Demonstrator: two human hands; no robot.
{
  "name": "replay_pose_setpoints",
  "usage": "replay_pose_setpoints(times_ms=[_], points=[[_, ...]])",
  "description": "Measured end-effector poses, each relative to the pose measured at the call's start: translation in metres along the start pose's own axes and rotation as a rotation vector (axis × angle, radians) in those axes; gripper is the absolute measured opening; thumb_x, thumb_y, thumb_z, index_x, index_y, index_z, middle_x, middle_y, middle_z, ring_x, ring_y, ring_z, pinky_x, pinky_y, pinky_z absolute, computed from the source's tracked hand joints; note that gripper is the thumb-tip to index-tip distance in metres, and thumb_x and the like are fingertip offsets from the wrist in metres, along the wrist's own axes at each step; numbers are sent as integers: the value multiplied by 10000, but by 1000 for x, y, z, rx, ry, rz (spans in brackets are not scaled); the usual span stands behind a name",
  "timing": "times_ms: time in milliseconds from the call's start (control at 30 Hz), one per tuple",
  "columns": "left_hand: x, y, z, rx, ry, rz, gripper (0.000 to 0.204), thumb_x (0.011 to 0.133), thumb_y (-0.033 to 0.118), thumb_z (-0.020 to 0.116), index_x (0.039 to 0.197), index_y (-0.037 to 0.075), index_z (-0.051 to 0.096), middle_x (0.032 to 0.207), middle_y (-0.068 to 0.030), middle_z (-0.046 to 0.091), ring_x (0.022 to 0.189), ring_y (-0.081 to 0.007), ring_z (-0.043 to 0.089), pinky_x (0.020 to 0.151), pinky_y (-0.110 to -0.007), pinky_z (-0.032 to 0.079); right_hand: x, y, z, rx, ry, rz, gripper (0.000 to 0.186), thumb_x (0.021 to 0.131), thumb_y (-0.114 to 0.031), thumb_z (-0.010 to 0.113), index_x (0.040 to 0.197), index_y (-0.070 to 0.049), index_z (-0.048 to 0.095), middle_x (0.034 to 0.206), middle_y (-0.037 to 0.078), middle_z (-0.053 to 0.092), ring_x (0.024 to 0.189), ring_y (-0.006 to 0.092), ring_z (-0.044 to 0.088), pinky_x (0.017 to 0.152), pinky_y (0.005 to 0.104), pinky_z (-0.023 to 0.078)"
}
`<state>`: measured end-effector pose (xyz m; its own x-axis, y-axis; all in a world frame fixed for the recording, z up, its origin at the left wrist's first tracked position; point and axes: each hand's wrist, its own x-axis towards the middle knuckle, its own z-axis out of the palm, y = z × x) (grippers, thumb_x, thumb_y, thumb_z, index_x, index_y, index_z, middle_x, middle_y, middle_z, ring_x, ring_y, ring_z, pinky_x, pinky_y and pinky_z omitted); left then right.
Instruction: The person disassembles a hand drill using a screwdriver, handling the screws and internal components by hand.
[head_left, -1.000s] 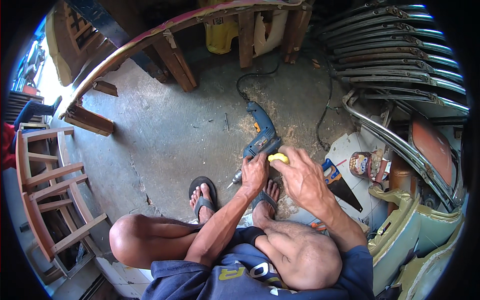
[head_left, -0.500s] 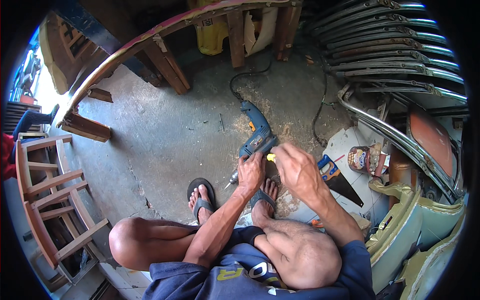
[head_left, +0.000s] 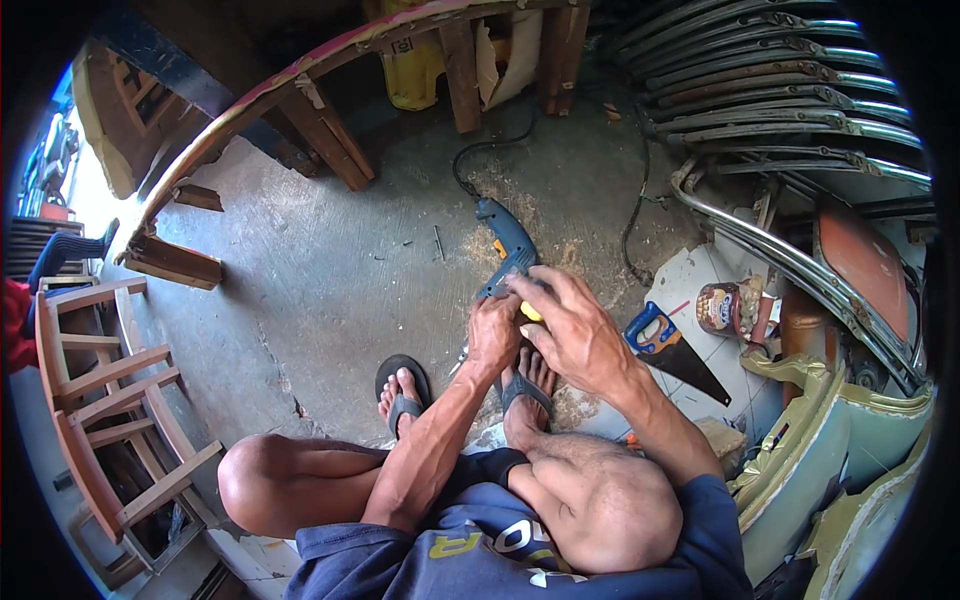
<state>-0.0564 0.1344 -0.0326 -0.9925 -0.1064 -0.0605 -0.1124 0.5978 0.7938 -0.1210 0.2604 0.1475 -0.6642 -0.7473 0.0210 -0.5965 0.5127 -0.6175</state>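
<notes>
A blue power drill (head_left: pixel 508 232) lies on the concrete floor, its chuck end partly hidden behind my hands. My left hand (head_left: pixel 495 335) has its fingers closed at the front of the drill; what they grip is hidden. My right hand (head_left: pixel 578 325) curls over a small yellow thing (head_left: pixel 531 311), which shows only in part between the two hands, so its kind is unclear. Its fingertips meet the fingers of my left hand. Both hands are above my sandalled feet.
A handsaw (head_left: pixel 680 355) with a blue handle and a jar (head_left: pixel 722 308) lie on white tiles at right. Metal chair frames (head_left: pixel 770 95) are stacked behind. A curved wooden frame (head_left: pixel 300 80) stands ahead, and a wooden chair frame (head_left: pixel 115 400) at left. Screws (head_left: pixel 439 243) and sawdust dot the floor.
My right hand has moved left and turned, its fingers now reaching over my left hand. The yellow thing has shifted slightly left. The drill stays on the floor.
</notes>
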Motion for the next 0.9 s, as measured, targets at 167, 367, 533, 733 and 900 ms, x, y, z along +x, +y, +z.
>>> replay_pose_setpoints(times_ms=[167,367,533,733,900], points=[[9,2,-6,-45,-27,-118,242,858,158,691,1072,50,657,993,-184,708,970,-417,678,872,-503,522,-1,1,1,-2,-103,188,578,895,-88,692,1445,-56,516,1157,198,612,1016,399,663,886,474,555],[14,-12,-21,-184,-93,104,339,825,86,723,1162,72,688,1072,-183,726,1032,-413,678,1048,-525,458,1,10,0,4,-123,139,539,905,-58,633,1432,-55,522,1144,182,624,987,394,677,860,487,561],[25,-4,-40,-57,-17,183,230,820,73,724,1049,89,730,906,-178,734,930,-406,701,936,-488,527,10,6,-10,69,-44,46,513,908,-69,645,1407,-41,529,1171,185,630,1002,409,672,864,483,563],[49,8,-73,-130,-80,-13,469,862,207,783,1301,86,671,1238,-208,701,1202,-370,652,1008,-438,520,18,17,-18,120,100,39,390,923,-65,649,1292,-24,531,1105,210,637,947,439,667,807,485,560],[19,-52,-44,43,-195,-345,987,769,444,869,1495,-51,419,1377,-317,585,1286,-441,581,1069,-470,485,16,23,-3,159,103,74,388,911,-54,669,1269,-16,524,1063,244,648,944,460,661,811,501,549]])
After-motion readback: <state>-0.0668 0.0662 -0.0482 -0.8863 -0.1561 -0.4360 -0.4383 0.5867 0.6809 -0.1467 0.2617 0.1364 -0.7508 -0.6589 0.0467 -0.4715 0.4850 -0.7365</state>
